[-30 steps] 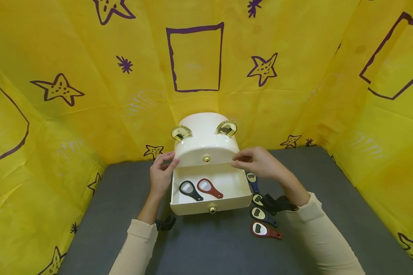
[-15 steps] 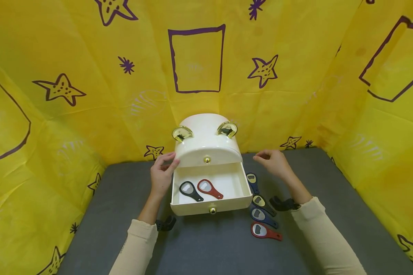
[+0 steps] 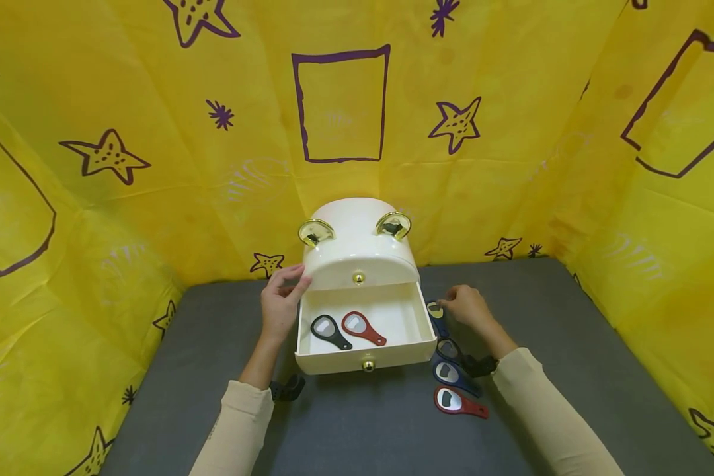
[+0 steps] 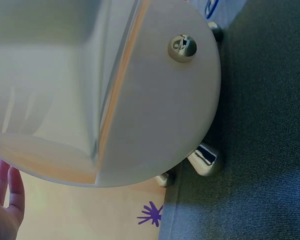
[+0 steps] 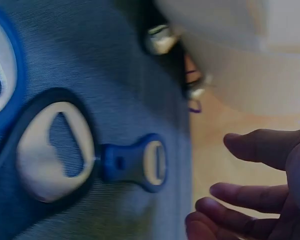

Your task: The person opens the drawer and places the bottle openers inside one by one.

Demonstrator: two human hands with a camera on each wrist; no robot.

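A cream drawer box (image 3: 357,254) with gold ears and knobs stands at the middle, its lower drawer (image 3: 336,361) pulled out. Inside lie a black bottle opener (image 3: 331,332) and a red bottle opener (image 3: 363,328). My left hand (image 3: 279,307) touches the box's left front edge with thumb and fingertips. Right of the drawer, my right hand (image 3: 469,308) is over the far end of the rearmost blue bottle opener (image 3: 438,321). In the right wrist view its fingers (image 5: 255,197) are spread apart from the thumb, and nothing shows between them.
Along the drawer's right side, nearer than the rearmost one, lie a dark bottle opener (image 3: 449,348), another blue bottle opener (image 3: 452,375) and a red bottle opener (image 3: 461,402). Yellow cloth (image 3: 244,218) with purple drawings encloses the grey table (image 3: 363,430) behind and at both sides.
My right hand has left the box's right front edge, moved right, then come down toward the rearmost blue bottle opener. The left hand has stayed on the box.
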